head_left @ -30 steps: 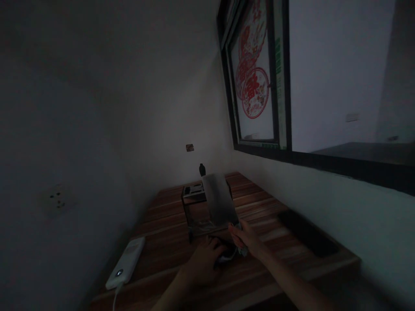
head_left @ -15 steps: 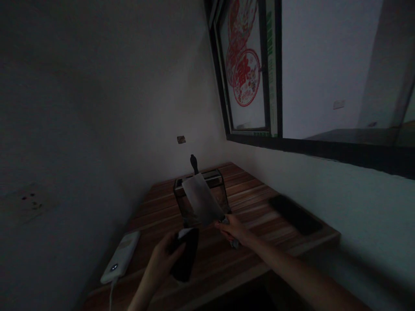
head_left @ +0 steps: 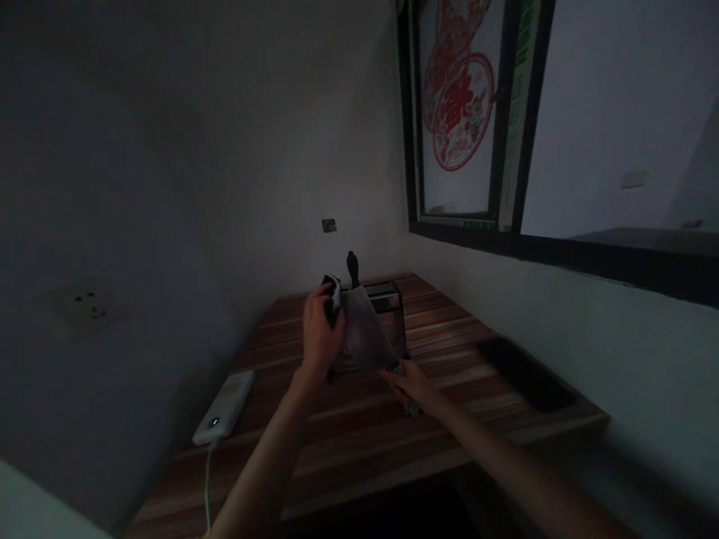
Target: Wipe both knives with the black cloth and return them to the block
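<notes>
My right hand is wrapped round the handle of a cleaver, whose broad blade tilts up and to the left. In my left hand is a dark cloth with a pale patch, closed in the fingers. The cloth is at the upper left edge of the blade; whether it touches the metal I cannot tell. Behind the blade stands a dark-framed knife block, partly hidden by the cleaver and my left hand. A black handle sticks up from the block.
The wood-grained table meets walls at the back and right. A white power bank with a cable lies at left. On the right lies a long black object. A dark-framed window is above, and a socket is on the left wall.
My left hand has lifted the cloth from low in front of the table's middle up to the blade's far end. The right hand still holds the cleaver. The view has shifted slightly.
</notes>
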`<act>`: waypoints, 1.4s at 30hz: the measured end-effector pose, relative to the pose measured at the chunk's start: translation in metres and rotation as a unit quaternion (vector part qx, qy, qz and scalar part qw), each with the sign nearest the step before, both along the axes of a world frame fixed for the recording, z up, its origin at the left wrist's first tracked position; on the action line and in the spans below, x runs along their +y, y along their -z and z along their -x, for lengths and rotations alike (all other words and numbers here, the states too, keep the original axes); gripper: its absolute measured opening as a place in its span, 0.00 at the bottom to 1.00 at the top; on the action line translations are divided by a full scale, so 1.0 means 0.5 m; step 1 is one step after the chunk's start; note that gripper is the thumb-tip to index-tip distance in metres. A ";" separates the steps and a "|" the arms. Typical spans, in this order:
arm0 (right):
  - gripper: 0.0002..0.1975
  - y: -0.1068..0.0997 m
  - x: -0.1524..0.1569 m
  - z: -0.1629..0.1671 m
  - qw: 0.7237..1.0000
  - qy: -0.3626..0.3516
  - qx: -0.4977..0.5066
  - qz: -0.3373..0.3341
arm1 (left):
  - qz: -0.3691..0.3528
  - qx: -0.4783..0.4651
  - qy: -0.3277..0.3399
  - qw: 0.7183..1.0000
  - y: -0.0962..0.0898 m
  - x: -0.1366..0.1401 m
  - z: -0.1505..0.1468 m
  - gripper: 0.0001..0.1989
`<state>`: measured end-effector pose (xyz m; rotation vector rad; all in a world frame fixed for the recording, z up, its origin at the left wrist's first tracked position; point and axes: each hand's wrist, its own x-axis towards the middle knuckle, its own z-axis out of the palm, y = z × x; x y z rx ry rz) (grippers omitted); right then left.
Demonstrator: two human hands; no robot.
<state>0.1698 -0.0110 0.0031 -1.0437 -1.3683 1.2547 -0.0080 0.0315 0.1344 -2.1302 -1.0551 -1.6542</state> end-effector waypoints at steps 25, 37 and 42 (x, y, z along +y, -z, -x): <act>0.19 0.006 0.006 -0.002 0.999 -0.003 -0.023 -0.029 | -0.007 0.339 0.027 0.940 0.041 0.034 -0.038 0.24; 0.14 0.027 0.019 0.005 0.999 0.050 -0.009 0.007 | 0.030 0.416 0.141 0.898 0.171 -0.066 -0.050 0.23; 0.10 0.039 0.026 0.003 0.999 0.041 -0.016 -0.005 | 0.048 0.410 0.145 0.899 0.186 -0.079 -0.052 0.23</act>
